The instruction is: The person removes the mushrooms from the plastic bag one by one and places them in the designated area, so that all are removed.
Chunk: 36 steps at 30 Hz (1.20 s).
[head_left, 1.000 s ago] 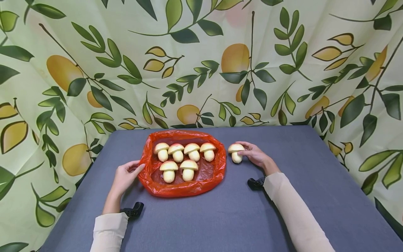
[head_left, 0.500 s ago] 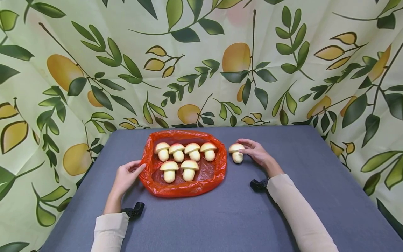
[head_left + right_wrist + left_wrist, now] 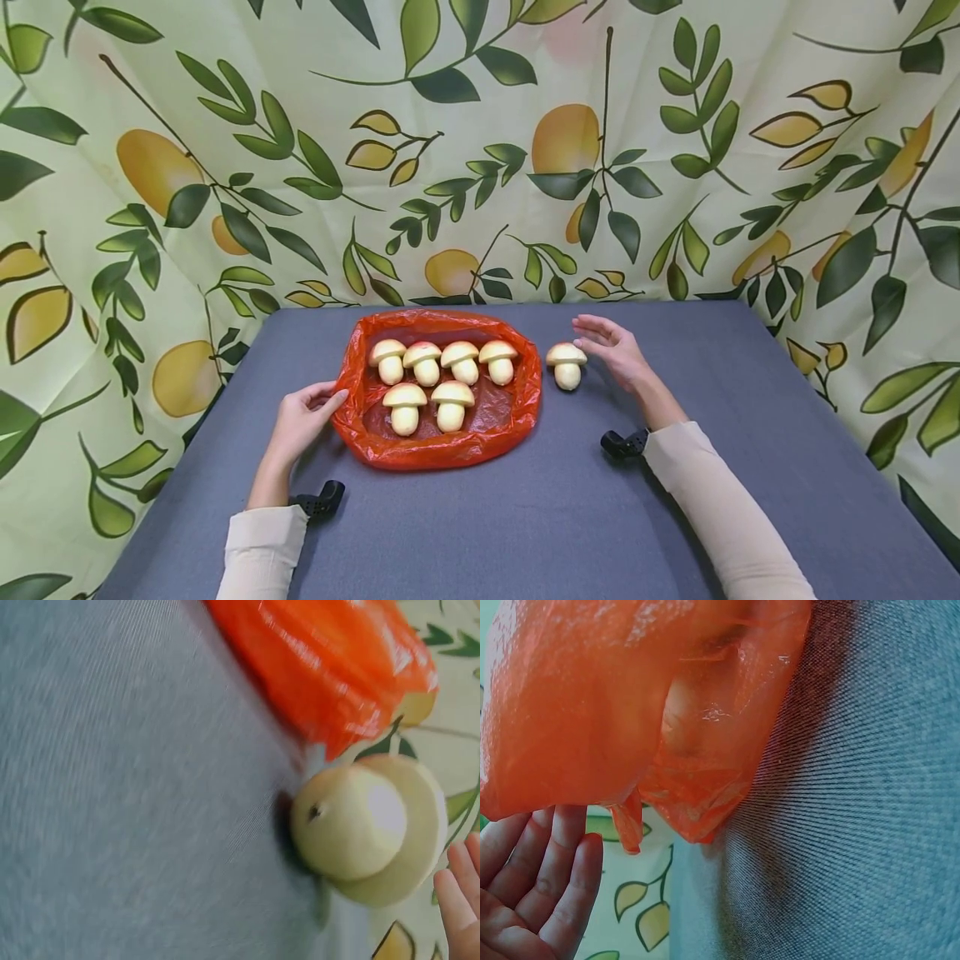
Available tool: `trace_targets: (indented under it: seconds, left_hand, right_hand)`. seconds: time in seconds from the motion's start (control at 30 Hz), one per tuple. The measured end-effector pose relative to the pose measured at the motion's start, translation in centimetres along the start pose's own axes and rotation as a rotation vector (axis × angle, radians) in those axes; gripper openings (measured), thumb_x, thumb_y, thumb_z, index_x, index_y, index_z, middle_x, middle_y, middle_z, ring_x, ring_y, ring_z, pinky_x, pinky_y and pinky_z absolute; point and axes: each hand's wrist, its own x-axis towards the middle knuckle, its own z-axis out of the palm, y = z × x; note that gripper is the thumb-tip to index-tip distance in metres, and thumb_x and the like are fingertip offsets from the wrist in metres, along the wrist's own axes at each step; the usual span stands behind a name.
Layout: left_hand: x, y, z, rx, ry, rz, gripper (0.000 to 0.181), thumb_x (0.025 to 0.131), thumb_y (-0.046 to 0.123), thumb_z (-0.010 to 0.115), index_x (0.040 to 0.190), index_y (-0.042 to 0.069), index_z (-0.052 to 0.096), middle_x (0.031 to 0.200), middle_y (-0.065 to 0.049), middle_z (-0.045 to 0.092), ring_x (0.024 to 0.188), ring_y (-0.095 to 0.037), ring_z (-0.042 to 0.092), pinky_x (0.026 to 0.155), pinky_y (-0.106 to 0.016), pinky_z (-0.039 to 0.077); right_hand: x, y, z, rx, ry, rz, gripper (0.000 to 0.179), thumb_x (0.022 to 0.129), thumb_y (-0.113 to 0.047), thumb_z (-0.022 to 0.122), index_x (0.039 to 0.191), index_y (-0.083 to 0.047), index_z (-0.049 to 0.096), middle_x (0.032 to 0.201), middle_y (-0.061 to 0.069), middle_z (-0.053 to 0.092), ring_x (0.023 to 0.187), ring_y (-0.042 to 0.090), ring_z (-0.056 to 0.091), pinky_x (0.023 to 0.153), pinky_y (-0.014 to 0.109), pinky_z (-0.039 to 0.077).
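A red plastic bag (image 3: pixel 435 455), its rim folded open, lies on the table with several toy mushrooms (image 3: pixel 405 410) inside in two rows. My left hand (image 3: pixel 302 421) pinches the bag's left rim between thumb and fingers. In the left wrist view its fingers (image 3: pixel 574 877) lie against the bag's side. One more mushroom (image 3: pixel 567 377), with a pale stem and a yellowish cap, lies on the table just right of the bag. Beside its cap, my right hand (image 3: pixel 617 352) holds nothing, fingers extended. The right wrist view shows those fingertips (image 3: pixel 450 900) apart from the mushroom.
A grey-blue cloth covers the table (image 3: pixel 480 533). Behind and along the sides hangs a leaf-and-fruit patterned curtain (image 3: pixel 465 200). Each wrist wears a black camera, the left one (image 3: pixel 322 502) just below the bag's left corner.
My right hand has let go of the lone mushroom and drawn slightly away to the right, its fingers straightening. The mushroom stays beside the bag. My left hand keeps its hold.
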Motion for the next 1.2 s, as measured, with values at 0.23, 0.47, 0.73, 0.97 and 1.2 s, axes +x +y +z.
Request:
trace_targets:
  seconds: [0.23, 0.47, 0.73, 0.97, 1.2]
  left_hand:
    - [0.0, -0.1, -0.1, 0.002, -0.003, -0.004, 0.041, 0.094, 0.024, 0.062, 0.121, -0.007, 0.062, 0.111, -0.028, 0.068, 0.074, 0.015, 0.054, 0.069, -0.009, 0.048]
    - [0.0, -0.1, -0.1, -0.001, -0.004, -0.010, 0.041, 0.094, 0.024, 0.062, 0.122, -0.007, 0.061, 0.112, -0.028, 0.067, 0.075, 0.015, 0.054, 0.069, -0.009, 0.047]
    - [0.0, -0.1, -0.1, -0.018, -0.001, -0.001, 0.041, 0.094, 0.022, 0.063, 0.121, -0.007, 0.061, 0.111, -0.028, 0.067, 0.075, 0.016, 0.054, 0.069, -0.008, 0.048]
    - [0.0, -0.1, -0.1, -0.017, 0.003, -0.006, 0.040, 0.094, 0.022, 0.062, 0.121, -0.007, 0.062, 0.111, -0.028, 0.067, 0.075, 0.016, 0.054, 0.069, -0.009, 0.048]
    - [0.1, -0.2, -0.1, -0.018, 0.004, -0.005, 0.040, 0.093, 0.022, 0.063, 0.121, -0.008, 0.062, 0.111, -0.028, 0.067, 0.075, 0.016, 0.054, 0.069, -0.009, 0.048]
  right_hand:
    - [-0.3, -1.2, 0.8, 0.004, 0.014, -0.037, 0.055, 0.089, -0.008, 0.066, 0.137, 0.007, 0.043, 0.113, -0.021, 0.063, 0.113, -0.001, 0.058, 0.091, 0.008, 0.047]
    - [-0.7, -2.3, 2.1, 0.085, -0.048, -0.063, 0.046, 0.089, -0.002, 0.064, 0.132, 0.004, 0.049, 0.109, -0.020, 0.067, 0.108, -0.001, 0.062, 0.090, 0.011, 0.048]
    - [-1.6, -2.9, 3.9, 0.083, -0.112, -0.056, 0.051, 0.089, -0.006, 0.066, 0.133, 0.009, 0.045, 0.109, -0.016, 0.068, 0.109, 0.002, 0.063, 0.090, 0.013, 0.051]
    - [-2.2, -3.0, 5.3, 0.100, -0.151, -0.046, 0.055, 0.088, -0.006, 0.068, 0.134, 0.011, 0.044, 0.113, -0.010, 0.067, 0.107, 0.003, 0.064, 0.087, 0.016, 0.053]
    - [-2.8, -3.1, 6.8, 0.124, -0.199, -0.046, 0.056, 0.088, -0.005, 0.067, 0.133, 0.014, 0.042, 0.114, -0.007, 0.068, 0.108, 0.004, 0.065, 0.087, 0.016, 0.053]
